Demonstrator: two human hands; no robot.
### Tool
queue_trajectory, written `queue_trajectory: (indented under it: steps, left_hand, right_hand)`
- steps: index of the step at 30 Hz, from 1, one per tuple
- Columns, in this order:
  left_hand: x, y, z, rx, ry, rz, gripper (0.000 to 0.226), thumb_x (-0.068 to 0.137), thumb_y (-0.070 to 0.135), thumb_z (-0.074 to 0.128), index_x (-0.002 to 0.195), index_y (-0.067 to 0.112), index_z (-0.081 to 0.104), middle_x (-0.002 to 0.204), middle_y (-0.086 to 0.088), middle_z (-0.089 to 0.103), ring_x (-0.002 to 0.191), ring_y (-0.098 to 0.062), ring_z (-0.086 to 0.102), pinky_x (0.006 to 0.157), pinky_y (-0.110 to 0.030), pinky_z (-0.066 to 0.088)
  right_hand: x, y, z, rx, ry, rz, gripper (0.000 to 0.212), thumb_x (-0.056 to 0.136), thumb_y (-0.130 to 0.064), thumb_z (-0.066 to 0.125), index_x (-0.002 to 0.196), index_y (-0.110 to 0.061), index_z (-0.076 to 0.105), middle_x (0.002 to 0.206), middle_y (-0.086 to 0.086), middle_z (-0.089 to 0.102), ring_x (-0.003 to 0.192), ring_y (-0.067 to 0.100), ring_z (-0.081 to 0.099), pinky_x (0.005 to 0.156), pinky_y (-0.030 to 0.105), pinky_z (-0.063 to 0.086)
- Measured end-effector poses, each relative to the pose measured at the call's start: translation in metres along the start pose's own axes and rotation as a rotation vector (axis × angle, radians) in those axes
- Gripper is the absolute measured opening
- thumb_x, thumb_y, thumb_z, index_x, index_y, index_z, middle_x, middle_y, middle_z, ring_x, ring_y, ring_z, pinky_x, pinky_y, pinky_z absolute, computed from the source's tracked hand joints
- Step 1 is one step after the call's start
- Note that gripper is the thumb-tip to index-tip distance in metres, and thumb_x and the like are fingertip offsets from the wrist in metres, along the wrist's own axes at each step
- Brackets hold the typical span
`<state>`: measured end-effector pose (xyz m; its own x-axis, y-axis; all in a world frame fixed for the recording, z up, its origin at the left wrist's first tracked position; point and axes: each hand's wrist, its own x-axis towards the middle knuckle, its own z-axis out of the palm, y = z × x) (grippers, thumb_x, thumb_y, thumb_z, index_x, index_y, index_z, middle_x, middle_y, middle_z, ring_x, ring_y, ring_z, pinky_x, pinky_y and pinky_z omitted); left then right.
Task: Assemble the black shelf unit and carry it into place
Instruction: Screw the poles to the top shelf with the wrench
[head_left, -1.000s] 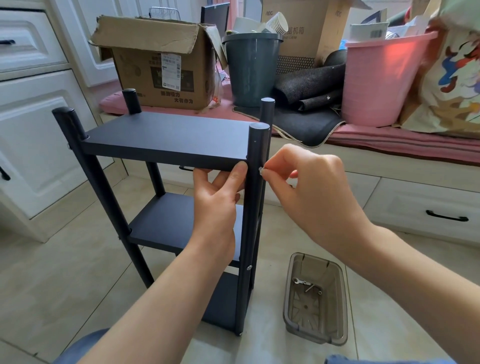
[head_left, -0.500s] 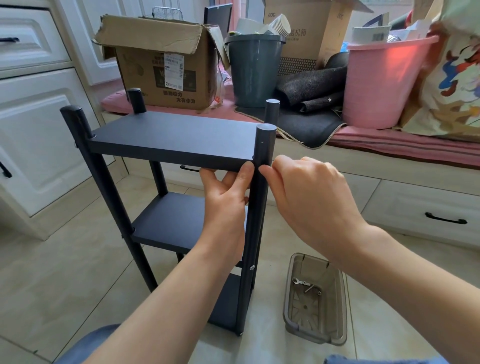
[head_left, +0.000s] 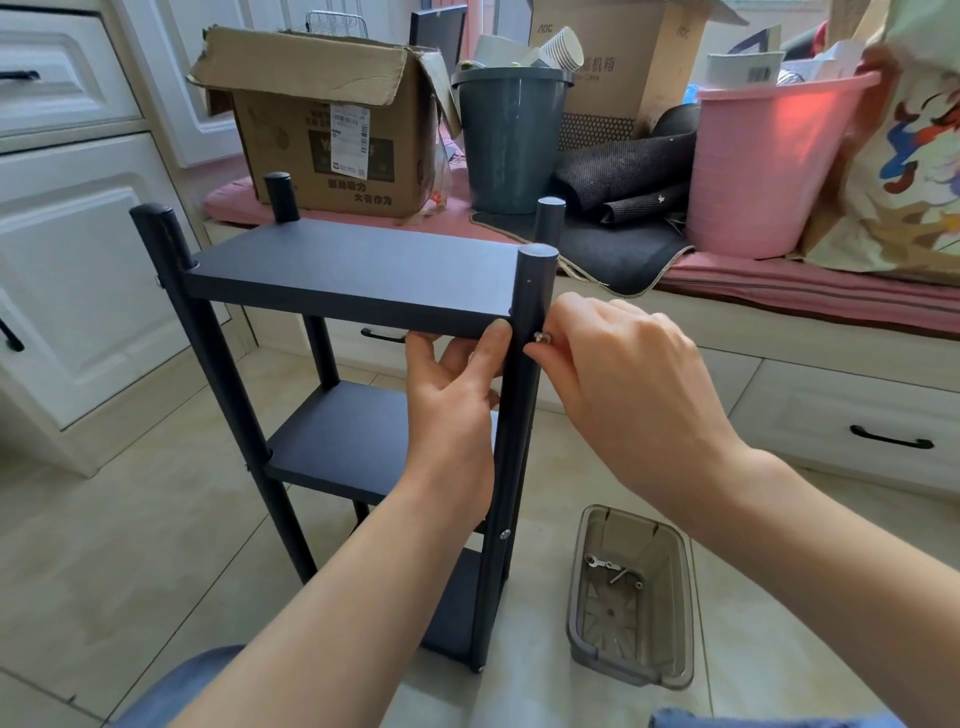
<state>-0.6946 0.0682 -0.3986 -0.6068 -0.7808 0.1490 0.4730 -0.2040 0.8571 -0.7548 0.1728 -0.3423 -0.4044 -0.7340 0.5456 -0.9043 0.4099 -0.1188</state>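
The tiled floor (head_left: 130, 571) is carrying the black shelf unit (head_left: 358, 270), which is standing upright on its posts. Just right of it, a clear plastic tray (head_left: 675, 670) is lying on the tiles, holding a small wrench (head_left: 602, 563) and a few bits of hardware.

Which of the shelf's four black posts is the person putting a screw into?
The near right post. The right hand pinches a silver screw against it, just below the top board; the other three posts stand untouched.
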Motion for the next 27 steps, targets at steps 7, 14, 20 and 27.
queue_trajectory:
  steps: [7,14,20,27]
  left_hand:
    - [-0.001,0.001,0.000,-0.035,0.010,-0.001,0.041,0.097,0.019,0.064,0.133,0.017,0.045,0.096,0.008,0.077,0.082,-0.006,0.070,0.064,-0.015,0.052]
    - [-0.002,0.002,0.000,-0.012,0.008,-0.023,0.042,0.098,0.022,0.063,0.136,0.021,0.045,0.102,0.006,0.076,0.087,-0.007,0.071,0.062,-0.014,0.052]
    - [-0.005,0.005,0.000,-0.032,-0.007,-0.032,0.042,0.096,0.023,0.063,0.134,0.021,0.045,0.103,0.005,0.077,0.093,-0.010,0.073,0.065,-0.015,0.054]
    - [-0.007,0.006,0.001,-0.038,-0.005,-0.033,0.041,0.094,0.025,0.064,0.132,0.024,0.047,0.099,0.006,0.077,0.095,-0.013,0.073,0.067,-0.015,0.054]
  right_hand:
    - [-0.001,-0.002,0.004,0.019,-0.023,0.034,0.040,0.103,-0.041,0.039,0.075,-0.017,0.053,0.068,0.006,0.061,0.067,0.035,0.058,0.064,0.034,0.033]
    - [0.004,-0.002,0.007,0.063,-0.064,0.079,0.047,0.103,-0.045,0.028,0.082,-0.017,0.059,0.068,0.004,0.055,0.064,0.037,0.052,0.060,0.036,0.042]
    - [0.000,-0.004,0.009,0.133,-0.105,0.114,0.036,0.102,-0.042,0.033,0.077,-0.020,0.046,0.064,-0.001,0.049,0.053,0.025,0.041,0.057,0.035,0.031]
    - [0.003,-0.003,0.010,0.243,-0.169,0.202,0.052,0.102,-0.049,0.028,0.064,-0.019,0.048,0.064,0.004,0.056,0.060,0.031,0.051,0.055,0.034,0.033]
